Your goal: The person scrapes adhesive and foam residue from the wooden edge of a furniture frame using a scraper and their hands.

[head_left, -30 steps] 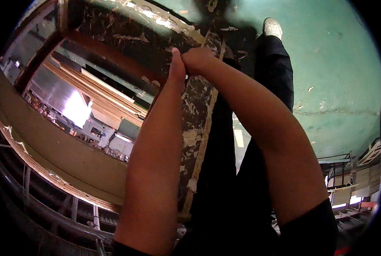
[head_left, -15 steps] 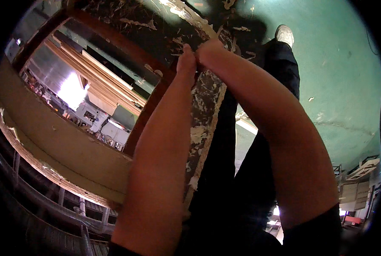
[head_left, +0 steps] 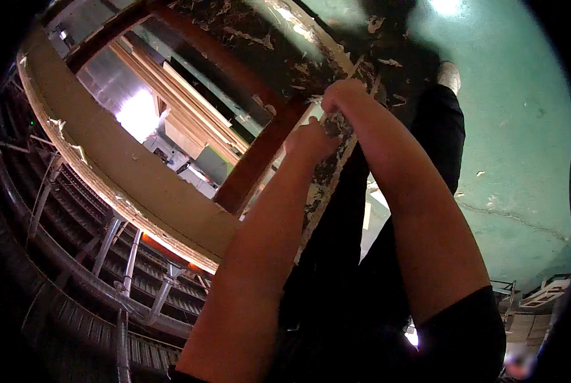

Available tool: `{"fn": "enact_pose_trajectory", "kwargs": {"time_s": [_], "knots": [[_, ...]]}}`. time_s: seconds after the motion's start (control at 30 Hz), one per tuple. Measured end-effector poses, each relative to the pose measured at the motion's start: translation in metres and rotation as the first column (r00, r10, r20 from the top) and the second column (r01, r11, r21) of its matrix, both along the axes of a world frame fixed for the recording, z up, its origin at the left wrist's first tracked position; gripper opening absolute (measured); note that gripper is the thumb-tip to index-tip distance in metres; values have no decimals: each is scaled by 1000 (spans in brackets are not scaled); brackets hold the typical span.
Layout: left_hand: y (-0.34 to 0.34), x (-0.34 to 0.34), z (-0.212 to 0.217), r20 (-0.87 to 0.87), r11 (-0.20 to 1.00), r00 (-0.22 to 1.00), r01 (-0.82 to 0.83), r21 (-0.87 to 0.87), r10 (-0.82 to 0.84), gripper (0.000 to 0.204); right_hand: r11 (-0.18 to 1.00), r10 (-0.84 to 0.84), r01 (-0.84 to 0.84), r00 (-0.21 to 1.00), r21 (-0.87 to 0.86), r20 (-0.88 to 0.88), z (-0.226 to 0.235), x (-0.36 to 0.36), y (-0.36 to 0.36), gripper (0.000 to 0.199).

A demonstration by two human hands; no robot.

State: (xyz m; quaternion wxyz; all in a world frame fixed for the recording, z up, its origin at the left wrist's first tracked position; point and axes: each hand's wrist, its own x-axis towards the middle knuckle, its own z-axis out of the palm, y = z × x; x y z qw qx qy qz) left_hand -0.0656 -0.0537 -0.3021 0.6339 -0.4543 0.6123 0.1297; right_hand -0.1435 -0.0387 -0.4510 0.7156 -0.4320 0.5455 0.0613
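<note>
left hand (head_left: 308,142) curled shut, fingertips pinching the flaking edge strip (head_left: 327,169) of the dark panel (head_left: 253,38) | strip looks thin, brittle, crumbly, best gripped close to the panel | right hand (head_left: 340,96) just above, fist closed on the same edge, both forearms stretched out, near-parallel

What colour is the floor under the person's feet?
The floor is a worn teal green, with cracks and pale flecks, seen in the head view.

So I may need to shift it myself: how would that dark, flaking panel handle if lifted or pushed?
The dark panel probably stays stiff: its edge looks straight under both hands. Likely heavy, given its span. Flaking coating may shed and feel gritty.
</note>
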Motion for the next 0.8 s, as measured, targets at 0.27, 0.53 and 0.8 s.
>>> {"fn": "enact_pose_trajectory", "kwargs": {"time_s": [0.27, 0.53, 0.8], "knots": [[1, -2, 5, -44, 1000, 999, 0, 14, 1, 67, 987, -39, 53, 995, -154, 92, -27, 13, 23, 49], [2, 10, -5, -55, 999, 998, -44, 7, 44, 72, 978, -163, 160, 987, -131, -10, -27, 30, 35, 43], [3, 9, -7, -21, 999, 999, -46, -11, 46, 60, 914, -403, 400, 915, 64, 31, -9, 25, 51, 50]]}}
